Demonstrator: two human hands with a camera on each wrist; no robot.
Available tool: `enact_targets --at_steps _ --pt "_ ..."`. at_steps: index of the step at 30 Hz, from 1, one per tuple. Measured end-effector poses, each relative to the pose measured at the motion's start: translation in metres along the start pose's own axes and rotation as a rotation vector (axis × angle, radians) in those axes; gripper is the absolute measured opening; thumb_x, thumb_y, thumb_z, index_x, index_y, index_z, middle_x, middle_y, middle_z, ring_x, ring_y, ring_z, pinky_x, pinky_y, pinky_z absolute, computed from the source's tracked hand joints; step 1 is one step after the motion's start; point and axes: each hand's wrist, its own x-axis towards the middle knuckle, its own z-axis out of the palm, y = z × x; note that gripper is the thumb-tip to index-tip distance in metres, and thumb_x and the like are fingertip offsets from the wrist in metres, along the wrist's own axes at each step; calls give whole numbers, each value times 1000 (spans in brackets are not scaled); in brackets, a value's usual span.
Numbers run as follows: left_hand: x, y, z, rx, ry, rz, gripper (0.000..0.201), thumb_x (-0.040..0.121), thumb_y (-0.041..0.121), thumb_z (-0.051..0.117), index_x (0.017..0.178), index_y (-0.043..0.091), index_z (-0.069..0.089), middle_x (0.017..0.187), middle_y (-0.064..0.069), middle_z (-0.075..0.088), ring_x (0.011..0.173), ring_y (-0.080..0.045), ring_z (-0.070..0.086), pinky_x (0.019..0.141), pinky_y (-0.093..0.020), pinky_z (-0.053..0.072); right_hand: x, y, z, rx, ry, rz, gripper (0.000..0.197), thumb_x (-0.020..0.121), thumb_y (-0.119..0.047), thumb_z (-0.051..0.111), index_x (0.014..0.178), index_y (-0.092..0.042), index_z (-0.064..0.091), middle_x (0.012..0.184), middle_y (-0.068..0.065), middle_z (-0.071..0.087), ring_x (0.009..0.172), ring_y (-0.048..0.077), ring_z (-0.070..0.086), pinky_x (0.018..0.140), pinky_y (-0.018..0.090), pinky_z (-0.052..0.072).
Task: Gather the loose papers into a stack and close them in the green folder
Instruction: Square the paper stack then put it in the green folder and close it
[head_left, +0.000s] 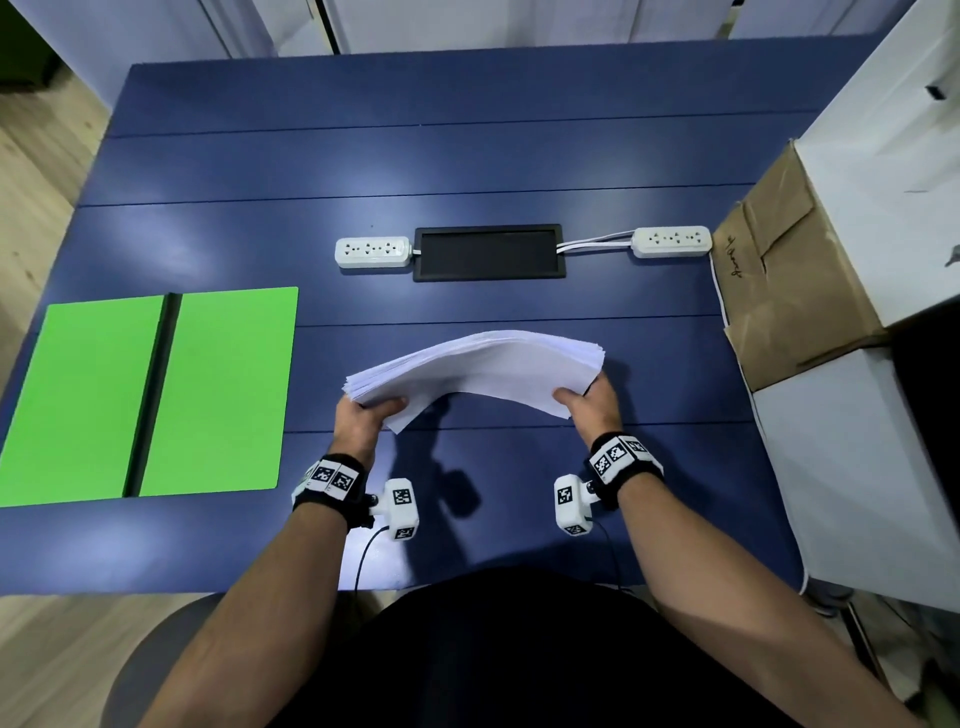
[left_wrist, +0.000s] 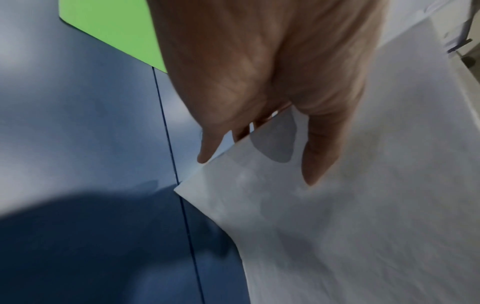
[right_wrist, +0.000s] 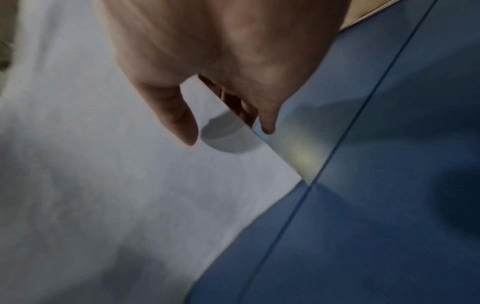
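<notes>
A stack of papers (head_left: 478, 366) is being held above the worktop (head_left: 467, 156), toward its near edge and about midway along it. The stack's left end is being gripped by the left hand (head_left: 363, 418), with the thumb laid on top and the fingers (left_wrist: 241, 133) curled underneath. Its right end is being pinched the same way by the right hand (head_left: 592, 402), thumb above and fingers (right_wrist: 244, 107) below. The stack is being bowed upward in the middle, and its far edges are being fanned out rather than kept flush.

The green folder (head_left: 150, 395) is lying open and flat by the worktop's left edge, well apart from the papers, with its dark spine running between the two covers.

The gathering is judged nearly done; squaring and carrying across are still being awaited. Several risks are being carried from here. Because the sheets are not aligned, loose ones could be shed from the fanned far side if either grip is relaxed. If the bow is being released unevenly, the stack could slide apart on landing. If the papers are laid across the spine or past a cover's edge, corners could be creased when the folder is being closed.
</notes>
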Motion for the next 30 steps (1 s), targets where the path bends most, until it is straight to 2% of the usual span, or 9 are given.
enact_targets --at_steps 3,5,9,11,15,18,21,26,30 --pt "2 2 -3 33 8 72 47 65 1 78 111 1 69 92 2 76 79 -6 71 77 -21 55 1 -10 -1 93 16 -62 59 74 0 68 129 -18 57 116 0 71 105 16 68 95 32 54" --pt "5 2 -3 39 4 81 48 63 0 79 109 7 67 94 -1 71 78 -5 68 76 -19 55 0 -8 1 69 -37 -50 60 72 -1 69 127 -22 56 117 0 70 107 18 67 98 37 53" --pt "8 -2 -3 58 -29 66 54 64 3 81 116 3 65 97 -3 72 87 -14 66 84 -29 52 -4 -5 0 56 -75 -38 57 71 -6 71 125 -22 59 115 0 72 109 19 68 102 46 52" --pt "9 -3 -4 50 -21 75 54 68 -2 81 119 3 64 98 -3 71 85 -11 66 82 -25 52 -5 -12 -1 183 -31 -94 49 75 -7 74 120 -20 61 115 3 73 108 20 69 102 42 53" --pt "13 -5 -4 52 -13 96 47 74 -2 81 117 6 65 95 0 70 79 -3 65 75 -16 49 -9 -31 3 313 32 -233 26 87 -37 73 106 -23 63 105 -2 70 97 13 65 95 31 50" --pt "11 -4 -3 56 3 91 37 80 -4 77 115 4 69 89 7 73 71 2 65 66 -13 48 -9 -38 14 314 134 -226 38 88 -52 65 94 -15 60 87 -5 64 81 12 58 82 34 49" --pt "10 -3 -2 53 5 96 36 78 0 78 112 9 71 82 15 76 72 0 67 66 -14 49 -6 -39 21 306 221 -208 32 89 -48 63 83 -17 58 77 -8 58 73 12 51 73 31 45" --pt "5 2 -3 14 -9 84 38 72 10 79 109 13 73 87 12 78 78 -4 70 72 -20 52 -7 -41 18 286 221 -247 11 90 -26 62 91 -16 65 86 -12 65 80 1 57 76 16 45" --pt "5 2 -4 17 -12 71 35 72 11 81 106 16 75 93 6 79 86 -14 71 87 -37 55 -10 -39 18 236 158 -269 14 95 -33 61 96 -22 68 95 -5 70 89 10 63 87 31 52"
